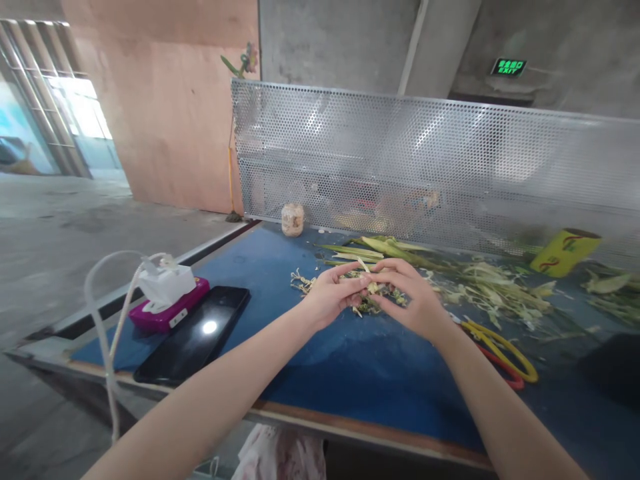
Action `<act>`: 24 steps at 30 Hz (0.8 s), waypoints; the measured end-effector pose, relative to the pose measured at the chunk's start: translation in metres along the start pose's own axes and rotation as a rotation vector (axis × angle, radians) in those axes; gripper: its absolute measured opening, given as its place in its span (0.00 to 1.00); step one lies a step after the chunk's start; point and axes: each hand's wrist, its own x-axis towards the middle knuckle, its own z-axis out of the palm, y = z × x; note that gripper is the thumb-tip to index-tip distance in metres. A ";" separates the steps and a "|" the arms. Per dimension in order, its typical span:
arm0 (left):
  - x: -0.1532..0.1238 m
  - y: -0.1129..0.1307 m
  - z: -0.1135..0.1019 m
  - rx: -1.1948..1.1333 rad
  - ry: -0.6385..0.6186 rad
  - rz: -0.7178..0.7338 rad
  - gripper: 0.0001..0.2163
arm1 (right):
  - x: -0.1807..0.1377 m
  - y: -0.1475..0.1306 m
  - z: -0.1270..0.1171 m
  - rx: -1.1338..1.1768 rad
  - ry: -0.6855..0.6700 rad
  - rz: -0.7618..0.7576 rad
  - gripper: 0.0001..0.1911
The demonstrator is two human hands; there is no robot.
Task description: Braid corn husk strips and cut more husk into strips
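Observation:
My left hand (331, 295) and my right hand (414, 299) meet over the middle of the blue table, fingertips close together. Between their fingers is a small pale-yellow piece of plant husk (365, 265); its lower part is hidden by the fingers. Both hands are closed in a pinch around it. Beneath and behind them lies a loose heap of yellow-green plant scraps (369, 308). Scissors (505, 350) with yellow and red handles rest to the right of my right hand. Dried husk strips (493, 283) spread behind the scissors.
Long green leaves (390, 245) lie near the perforated metal screen (350, 147). A pale-filled jar (293, 220) stands at the back left, a yellow can (565, 253) at the right. A black phone (195, 333) lies beside a purple power strip (170, 313) with white plugs and cables.

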 end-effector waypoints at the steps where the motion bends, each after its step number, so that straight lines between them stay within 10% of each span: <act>1: 0.000 0.000 0.000 -0.010 -0.002 0.000 0.21 | 0.000 0.000 0.000 0.014 0.000 0.012 0.11; 24: 0.000 0.004 0.003 -0.078 -0.016 -0.111 0.05 | 0.002 -0.002 0.002 0.268 0.032 0.153 0.15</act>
